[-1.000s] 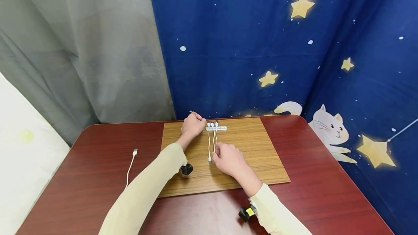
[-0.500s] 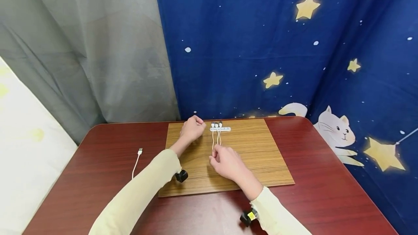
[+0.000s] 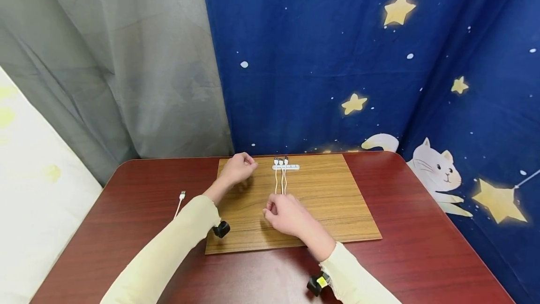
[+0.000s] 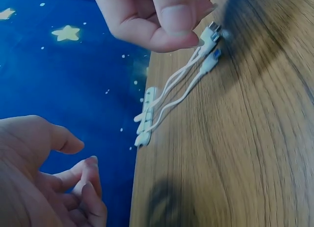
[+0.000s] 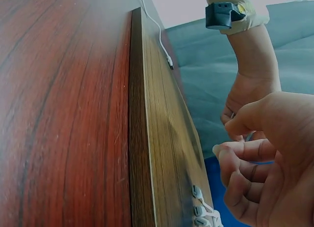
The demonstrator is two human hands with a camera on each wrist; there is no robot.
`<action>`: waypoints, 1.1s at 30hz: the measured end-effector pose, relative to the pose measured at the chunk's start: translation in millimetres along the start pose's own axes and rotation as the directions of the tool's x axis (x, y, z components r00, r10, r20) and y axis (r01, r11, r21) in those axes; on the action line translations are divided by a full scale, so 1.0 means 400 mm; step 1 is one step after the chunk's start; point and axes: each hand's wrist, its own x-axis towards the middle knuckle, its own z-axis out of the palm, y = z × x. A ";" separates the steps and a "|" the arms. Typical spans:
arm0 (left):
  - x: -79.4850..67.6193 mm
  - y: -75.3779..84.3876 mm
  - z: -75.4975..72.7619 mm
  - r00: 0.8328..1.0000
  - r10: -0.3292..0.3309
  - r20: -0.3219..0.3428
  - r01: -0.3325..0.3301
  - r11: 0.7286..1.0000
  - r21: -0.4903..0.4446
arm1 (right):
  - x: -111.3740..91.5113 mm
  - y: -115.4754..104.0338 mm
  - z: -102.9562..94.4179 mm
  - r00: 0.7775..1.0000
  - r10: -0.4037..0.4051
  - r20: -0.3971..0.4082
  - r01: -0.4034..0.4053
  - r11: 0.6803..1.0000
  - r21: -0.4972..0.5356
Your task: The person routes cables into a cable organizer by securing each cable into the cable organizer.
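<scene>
Three white USB cables run side by side through a white cable clip on a wood-grain board. At the clip's far side, their USB-A plugs stick out. My left hand is held left of the clip, apart from it, fingers loosely bent around nothing. Over the cables' near ends is my right hand, loosely curled and holding nothing that shows; it hides those ends in the head view. In the left wrist view the small connectors lie just beyond the right hand's fingertips.
Another white cable lies on the reddish table left of the board, partly hidden by the left sleeve. Black wrist cameras hang under both forearms. Grey and blue curtains stand behind the table.
My left hand has drawn left, away from the clip. The right hand has moved slightly nearer and left along the cables, covering their near ends. The view has shifted a little.
</scene>
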 end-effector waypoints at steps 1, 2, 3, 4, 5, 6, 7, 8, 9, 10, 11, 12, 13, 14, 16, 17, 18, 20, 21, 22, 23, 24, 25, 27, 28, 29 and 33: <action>-0.004 -0.005 -0.006 1.000 0.001 0.009 -0.001 1.000 -0.003 | 0.001 -0.002 0.002 1.000 0.000 0.005 0.000 1.000 0.002; -0.007 -0.011 -0.013 1.000 0.004 0.017 -0.004 1.000 -0.001 | 0.001 -0.004 0.003 1.000 0.001 0.011 -0.001 1.000 0.005; -0.011 -0.015 -0.020 1.000 0.006 0.024 -0.006 1.000 0.003 | 0.002 -0.005 0.005 1.000 -0.001 0.016 0.001 1.000 0.012; -0.015 -0.019 -0.027 1.000 0.007 0.030 -0.007 1.000 0.003 | 0.002 -0.007 0.007 1.000 -0.001 0.019 0.000 1.000 0.017; -0.019 -0.022 -0.035 0.999 0.005 0.034 -0.005 1.000 0.007 | 0.003 -0.008 0.009 1.000 -0.001 0.022 0.000 1.000 0.020; -0.024 -0.025 -0.042 0.999 0.001 0.038 -0.001 1.000 0.011 | 0.004 -0.009 0.010 1.000 -0.005 0.023 0.004 1.000 0.024; -0.029 -0.028 -0.050 0.999 -0.004 0.045 0.004 1.000 0.017 | 0.004 -0.010 0.012 1.000 -0.008 0.025 0.007 1.000 0.030; -0.033 -0.031 -0.057 0.999 -0.009 0.048 0.007 1.000 0.024 | 0.005 -0.012 0.013 1.000 -0.014 0.026 0.013 0.999 0.036; -0.038 -0.035 -0.064 0.999 -0.016 0.049 0.014 0.999 0.028 | 0.006 -0.013 0.014 1.000 -0.020 0.024 0.019 0.999 0.041; -0.042 -0.039 -0.071 0.999 -0.019 0.050 0.018 0.999 0.031 | 0.007 -0.015 0.016 0.999 -0.024 0.024 0.022 0.999 0.044; -0.047 -0.044 -0.077 0.999 -0.022 0.049 0.020 0.999 0.034 | 0.007 -0.017 0.017 0.999 -0.029 0.026 0.028 0.998 0.050; -0.051 -0.050 -0.083 0.999 -0.025 0.049 0.023 0.999 0.033 | 0.008 -0.018 0.018 0.999 -0.036 0.025 0.035 0.998 0.055; -0.056 -0.055 -0.090 0.999 -0.027 0.046 0.025 0.999 0.033 | 0.009 -0.020 0.020 0.999 -0.041 0.026 0.040 0.997 0.059; -0.061 -0.062 -0.096 0.999 -0.026 0.039 0.025 0.999 0.038 | 0.010 -0.022 0.021 0.999 -0.048 0.026 0.046 0.997 0.062; -0.068 -0.078 -0.109 0.999 -0.026 0.029 0.024 0.999 0.043 | 0.011 -0.027 0.024 0.998 -0.057 0.027 0.056 0.997 0.061; -0.072 -0.087 -0.116 0.999 -0.033 0.024 0.032 0.999 0.043 | 0.012 -0.029 0.025 0.998 -0.062 0.027 0.060 0.996 0.061; -0.076 -0.097 -0.123 0.999 -0.037 0.019 0.036 0.998 0.044 | 0.013 -0.031 0.027 0.997 -0.066 0.029 0.065 0.996 0.059; -0.083 -0.117 -0.137 0.999 -0.048 0.008 0.048 0.998 0.049 | 0.015 -0.037 0.031 0.997 -0.070 0.035 0.068 0.996 0.060; -0.087 -0.128 -0.143 0.998 -0.058 0.007 0.057 0.997 0.048 | 0.016 -0.039 0.033 0.997 -0.074 0.036 0.071 0.996 0.061; -0.091 -0.137 -0.149 0.998 -0.068 0.002 0.068 0.997 0.048 | 0.018 -0.041 0.036 0.996 -0.074 0.039 0.072 0.995 0.063; -0.095 -0.145 -0.155 0.997 -0.075 0.000 0.075 0.996 0.050 | 0.018 -0.043 0.038 0.997 -0.073 0.040 0.070 0.995 0.065; -0.099 -0.153 -0.159 0.997 -0.080 -0.002 0.080 0.995 0.054 | 0.018 -0.044 0.041 0.997 -0.071 0.042 0.068 0.995 0.066; -0.103 -0.161 -0.163 0.996 -0.086 -0.003 0.086 0.995 0.059 | 0.018 -0.046 0.044 0.997 -0.069 0.043 0.066 0.995 0.069; -0.110 -0.177 -0.169 0.995 -0.100 -0.007 0.100 0.993 0.070 | 0.017 -0.050 0.050 0.997 -0.068 0.047 0.065 0.995 0.073; -0.114 -0.184 -0.172 0.994 -0.105 -0.014 0.106 0.991 0.077 | 0.017 -0.054 0.052 0.996 -0.070 0.048 0.066 0.995 0.072; -0.119 -0.191 -0.175 0.994 -0.111 -0.018 0.113 0.990 0.082 | 0.017 -0.057 0.055 0.996 -0.071 0.051 0.068 0.995 0.070; -0.136 -0.215 -0.192 0.990 -0.131 -0.045 0.135 0.986 0.094 | 0.020 -0.071 0.066 0.995 -0.085 0.060 0.081 0.994 0.067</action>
